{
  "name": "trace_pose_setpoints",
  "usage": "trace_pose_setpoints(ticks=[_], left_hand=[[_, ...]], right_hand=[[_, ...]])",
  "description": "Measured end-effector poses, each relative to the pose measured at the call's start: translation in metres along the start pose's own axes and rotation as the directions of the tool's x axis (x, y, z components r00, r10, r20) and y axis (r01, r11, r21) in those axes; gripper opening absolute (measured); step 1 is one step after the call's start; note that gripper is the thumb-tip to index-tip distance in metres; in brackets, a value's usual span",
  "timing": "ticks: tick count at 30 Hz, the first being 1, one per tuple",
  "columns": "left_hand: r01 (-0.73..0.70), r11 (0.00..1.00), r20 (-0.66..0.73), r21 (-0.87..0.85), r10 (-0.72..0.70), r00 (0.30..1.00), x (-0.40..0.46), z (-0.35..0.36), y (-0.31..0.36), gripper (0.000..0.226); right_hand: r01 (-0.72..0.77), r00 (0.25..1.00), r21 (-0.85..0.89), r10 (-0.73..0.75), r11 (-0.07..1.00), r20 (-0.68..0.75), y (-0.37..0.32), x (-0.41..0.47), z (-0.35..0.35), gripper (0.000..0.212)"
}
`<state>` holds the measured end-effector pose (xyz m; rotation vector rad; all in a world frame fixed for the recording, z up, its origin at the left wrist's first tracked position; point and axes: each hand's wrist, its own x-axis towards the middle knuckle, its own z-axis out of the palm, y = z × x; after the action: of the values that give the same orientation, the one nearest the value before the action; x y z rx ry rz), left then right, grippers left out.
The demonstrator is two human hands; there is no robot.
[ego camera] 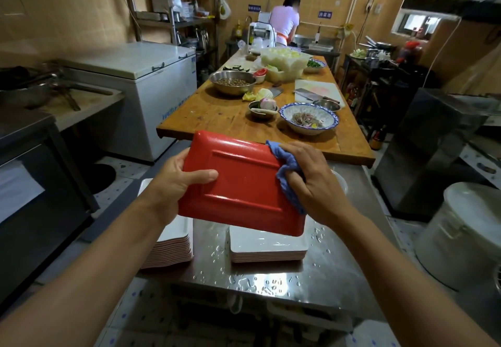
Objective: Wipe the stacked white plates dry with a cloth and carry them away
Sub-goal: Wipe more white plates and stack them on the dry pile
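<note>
I hold a rectangular plate (244, 181) upside down, its red underside facing me, above a wet steel table (271, 279). My left hand (176, 181) grips its left edge, thumb on the red back. My right hand (306, 178) grips a blue cloth (287, 175) bunched against the plate's right edge. Below stand two stacks of plates, white on top with red rims: a taller stack (173, 246) at the left and a shorter one (268, 249) under the held plate.
Water drops lie on the steel table. A long wooden table (225, 118) ahead carries bowls, vegetables, a cutting board and cleavers. A chest freezer (151, 80) stands left, a white lidded bucket (466, 235) right. A person (284, 21) works at the far sink.
</note>
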<state>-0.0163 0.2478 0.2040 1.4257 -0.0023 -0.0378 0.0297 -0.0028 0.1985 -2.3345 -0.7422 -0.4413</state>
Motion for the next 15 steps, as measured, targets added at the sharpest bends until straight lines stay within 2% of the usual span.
trace_pose_setpoints(ticks=[2, 6, 9, 12, 15], left_hand=[[0.032, 0.999, -0.036, -0.039, -0.034, 0.999, 0.003, 0.004, -0.003, 0.068], [0.121, 0.975, -0.130, -0.188, -0.147, 0.981, 0.011, 0.013, -0.013, 0.046], [0.194, 0.941, -0.170, -0.277, -0.247, 0.954, 0.017, 0.015, -0.021, 0.035], [0.255, 0.898, -0.209, -0.359, -0.344, 0.915, 0.018, 0.016, -0.024, 0.026], [0.299, 0.864, -0.200, -0.405, -0.402, 0.893, 0.017, 0.021, -0.026, 0.026]], right_hand=[[-0.050, 0.999, 0.045, 0.051, 0.998, -0.014, 0.001, -0.002, 0.004, 0.048], [-0.116, 0.993, 0.108, 0.115, 0.987, 0.017, 0.006, -0.020, 0.013, 0.053], [-0.096, 0.995, 0.157, 0.094, 0.983, 0.020, 0.005, -0.034, 0.017, 0.052], [-0.039, 0.999, 0.061, 0.041, 0.997, -0.026, 0.004, -0.042, 0.023, 0.052], [-0.025, 0.998, -0.143, 0.017, 0.989, -0.056, -0.003, -0.044, 0.034, 0.054]])
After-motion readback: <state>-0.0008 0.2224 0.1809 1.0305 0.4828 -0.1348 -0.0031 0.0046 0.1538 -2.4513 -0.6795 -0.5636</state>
